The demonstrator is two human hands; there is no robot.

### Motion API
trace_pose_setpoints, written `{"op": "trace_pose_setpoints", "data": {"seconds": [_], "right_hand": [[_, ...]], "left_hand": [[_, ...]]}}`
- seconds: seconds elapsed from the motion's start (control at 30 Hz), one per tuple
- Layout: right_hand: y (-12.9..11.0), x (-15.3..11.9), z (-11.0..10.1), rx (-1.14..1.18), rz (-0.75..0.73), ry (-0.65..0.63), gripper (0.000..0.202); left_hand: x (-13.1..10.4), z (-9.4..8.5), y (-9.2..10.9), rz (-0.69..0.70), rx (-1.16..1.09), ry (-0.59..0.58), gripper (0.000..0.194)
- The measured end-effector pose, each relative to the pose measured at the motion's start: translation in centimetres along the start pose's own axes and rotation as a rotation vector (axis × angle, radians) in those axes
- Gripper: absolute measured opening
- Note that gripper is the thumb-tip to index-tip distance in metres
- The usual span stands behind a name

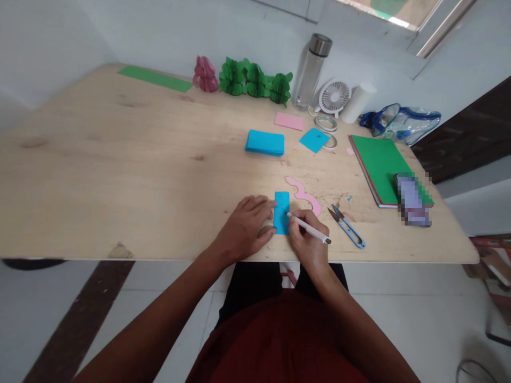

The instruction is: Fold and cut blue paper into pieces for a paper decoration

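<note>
A narrow blue paper piece (281,221) lies near the table's front edge, with dark drawn lines on its upper half. My left hand (250,222) rests flat beside it, fingers stretched out and fingertips touching its left edge. In my right hand (309,239) is a white pen (309,229) with a dark end, its tip at the right part of the blue paper. Just above that hand lies a wavy pink paper cutout (307,198). Blue-handled thread snips (348,227) lie to the right of my right hand.
Behind are a blue paper stack (264,143), pink paper (289,121), a blue square (314,139) and tape rolls (326,123). Green paper shapes (255,80), a bottle (311,74) and a fan (334,97) stand along the wall. A phone (413,199) overlaps a green pad (383,165).
</note>
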State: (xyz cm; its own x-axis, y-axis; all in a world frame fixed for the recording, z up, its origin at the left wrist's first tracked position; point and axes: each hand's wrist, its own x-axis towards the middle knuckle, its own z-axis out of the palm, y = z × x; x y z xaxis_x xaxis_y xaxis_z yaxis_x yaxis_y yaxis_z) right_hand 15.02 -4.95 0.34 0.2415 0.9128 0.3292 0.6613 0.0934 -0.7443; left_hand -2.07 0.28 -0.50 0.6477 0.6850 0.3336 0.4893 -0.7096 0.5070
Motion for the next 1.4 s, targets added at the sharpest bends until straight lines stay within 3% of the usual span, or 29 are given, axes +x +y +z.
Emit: {"op": "trace_pose_setpoints", "data": {"seconds": [1.4], "right_hand": [[-0.56,-0.95,-0.31,0.009,-0.01,0.01,0.011]], "left_hand": [[0.06,0.16,-0.12,0.011,0.011,-0.014,0.022]]}}
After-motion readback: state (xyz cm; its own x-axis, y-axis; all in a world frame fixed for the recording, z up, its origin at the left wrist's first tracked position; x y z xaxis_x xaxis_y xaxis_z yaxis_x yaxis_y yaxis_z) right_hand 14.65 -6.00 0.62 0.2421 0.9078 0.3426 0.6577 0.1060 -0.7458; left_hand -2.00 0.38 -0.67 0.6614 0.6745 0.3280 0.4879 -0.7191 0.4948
